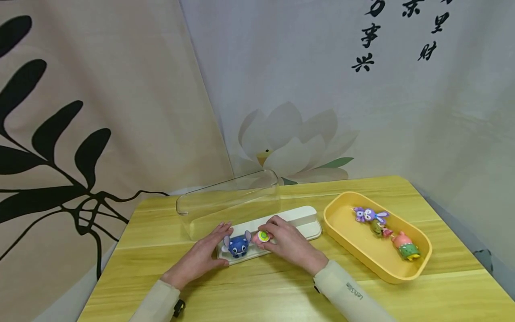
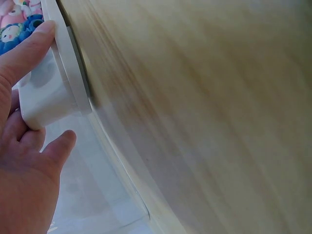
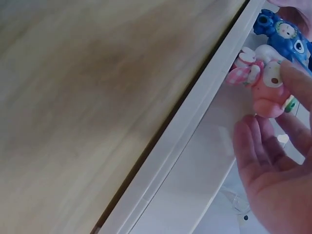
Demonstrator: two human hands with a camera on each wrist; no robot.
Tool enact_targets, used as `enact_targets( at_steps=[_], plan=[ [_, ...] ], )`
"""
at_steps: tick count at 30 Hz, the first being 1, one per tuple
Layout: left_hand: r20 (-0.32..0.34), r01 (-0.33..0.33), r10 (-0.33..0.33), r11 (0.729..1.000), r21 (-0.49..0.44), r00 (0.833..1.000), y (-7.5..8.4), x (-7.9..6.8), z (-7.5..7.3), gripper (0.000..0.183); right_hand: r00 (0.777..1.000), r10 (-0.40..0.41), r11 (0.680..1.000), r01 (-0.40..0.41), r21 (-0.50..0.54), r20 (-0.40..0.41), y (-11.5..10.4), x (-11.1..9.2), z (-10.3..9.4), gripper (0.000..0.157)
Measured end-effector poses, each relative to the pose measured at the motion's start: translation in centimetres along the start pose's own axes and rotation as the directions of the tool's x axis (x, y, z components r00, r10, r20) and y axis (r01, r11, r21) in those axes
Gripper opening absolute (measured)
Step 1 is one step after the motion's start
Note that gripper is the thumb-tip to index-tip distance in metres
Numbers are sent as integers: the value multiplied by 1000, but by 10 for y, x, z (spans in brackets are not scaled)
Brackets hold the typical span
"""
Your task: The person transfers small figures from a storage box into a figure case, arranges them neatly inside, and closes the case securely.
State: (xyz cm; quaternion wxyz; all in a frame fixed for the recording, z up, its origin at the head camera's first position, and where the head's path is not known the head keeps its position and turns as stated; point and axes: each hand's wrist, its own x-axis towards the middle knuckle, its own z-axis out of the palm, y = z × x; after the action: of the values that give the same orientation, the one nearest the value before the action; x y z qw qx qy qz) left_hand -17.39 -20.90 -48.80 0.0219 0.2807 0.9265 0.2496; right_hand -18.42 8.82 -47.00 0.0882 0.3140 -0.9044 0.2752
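A stepped white display base (image 1: 299,215) lies on the table in front of the person. On its left part stands a blue big-eared figurine (image 1: 238,246). My left hand (image 1: 204,251) holds the left end of the base, thumb at the front edge and fingers behind, as the left wrist view shows. Just right of the blue figurine, my right hand (image 1: 287,241) pinches a pink figurine (image 3: 270,87) between thumb and fingers, over the front step of the base. In the head view this pink figurine shows a round green-and-yellow patch, and fingers partly cover it.
Behind the base stands a clear plastic cover (image 1: 237,197). To the right is a yellow tray (image 1: 356,251) holding a purple figurine (image 1: 370,214), a small olive-and-pink one (image 1: 379,229) and a pink-and-green one (image 1: 406,246). A printed curtain (image 1: 153,112) hangs beyond the table.
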Motion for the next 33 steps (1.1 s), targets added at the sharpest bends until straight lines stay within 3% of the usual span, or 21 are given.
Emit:
enact_targets(
  at_steps=[14, 22, 33],
  plan=[
    [3, -8, 8, 1000, 5, 1000, 1, 1, 0, 92, 1000, 13, 998, -13, -60, 3, -2, -5, -7, 50],
    [9, 3, -3, 1000, 9, 1000, 3, 1, -1, 91, 998, 42, 997, -46, -64, -49, -4, -22, -28, 58],
    [2, 3, -3, 1000, 1, 1000, 1, 1, -1, 91, 992, 72, 993, -82, -89, -108, 13, -59, -67, 63]
  ],
)
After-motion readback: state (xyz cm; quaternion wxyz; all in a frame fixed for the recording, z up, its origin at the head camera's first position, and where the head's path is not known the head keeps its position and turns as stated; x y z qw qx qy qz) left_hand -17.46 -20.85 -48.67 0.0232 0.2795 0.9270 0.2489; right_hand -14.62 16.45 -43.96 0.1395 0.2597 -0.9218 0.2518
